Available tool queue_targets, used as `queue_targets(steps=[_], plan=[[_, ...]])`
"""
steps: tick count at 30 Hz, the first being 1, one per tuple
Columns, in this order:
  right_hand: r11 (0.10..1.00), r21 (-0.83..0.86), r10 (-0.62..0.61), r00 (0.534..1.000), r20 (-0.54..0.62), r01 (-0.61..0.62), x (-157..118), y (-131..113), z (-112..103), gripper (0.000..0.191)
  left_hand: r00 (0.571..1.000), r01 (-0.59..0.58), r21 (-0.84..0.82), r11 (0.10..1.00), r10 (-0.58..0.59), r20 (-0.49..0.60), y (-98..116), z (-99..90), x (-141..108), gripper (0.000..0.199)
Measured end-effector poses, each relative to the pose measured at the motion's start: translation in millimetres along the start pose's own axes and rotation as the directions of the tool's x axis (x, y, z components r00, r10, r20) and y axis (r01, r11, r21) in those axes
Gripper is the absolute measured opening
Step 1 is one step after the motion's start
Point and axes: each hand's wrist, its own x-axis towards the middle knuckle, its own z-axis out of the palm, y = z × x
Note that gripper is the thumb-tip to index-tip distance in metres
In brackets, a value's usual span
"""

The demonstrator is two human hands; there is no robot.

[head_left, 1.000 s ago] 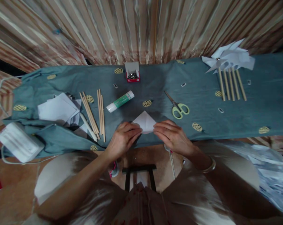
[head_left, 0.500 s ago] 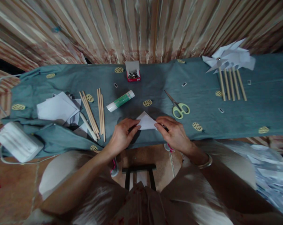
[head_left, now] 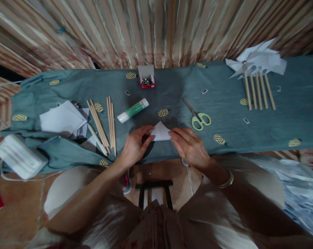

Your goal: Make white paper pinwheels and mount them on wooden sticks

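- The folded paper [head_left: 160,132] is at the near edge of the table [head_left: 172,86], about the middle of its length; it shows as a white triangle, with the peak toward the far edge and the straight side toward the person.
- The left hand [head_left: 135,143] has a narrow grip: thumb and fingers pinch the left corner of this paper.
- The right hand [head_left: 189,143] also grips narrowly, with the fingertips together on the right corner. How its thumb lies under the paper, I cannot tell.
- Whether the paper rests on the cloth or is lifted a little, I cannot tell from this angle.
- In my judgement the step in hand is the folding: both hands seem to line up the layers along the straight side.
- The next move, I think, calls for keeping the corners matched, and for an even press along the fold; if one corner slips, the crease may become crooked.
- Farther from the near edge, a green and white tube [head_left: 132,110] lies slanted, and the scissors [head_left: 194,113] lie near the right hand, both untouched.
- At the far edge stands an open box [head_left: 147,83] with small metal pieces.
- Toward the left end there are wooden sticks [head_left: 112,126] and paper sheets [head_left: 61,119]; at the far right corner lie paper pinwheels [head_left: 262,58], overlapping one another.
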Motion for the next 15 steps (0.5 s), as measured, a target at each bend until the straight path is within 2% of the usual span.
queue_targets(steps=[10,15], plan=[[0.998,0.065,0.025,0.999,0.026,-0.027,-4.7,-5.7,4.0,0.031,0.994,-0.102,0.065,0.993,0.105,-0.030,-4.9,0.5,7.4,0.021],[0.994,0.091,0.061,0.998,-0.018,-0.059,-2.1,-6.3,0.9,0.030,0.987,-0.158,0.101,0.982,0.159,-0.004,-3.8,0.1,10.1,0.021]])
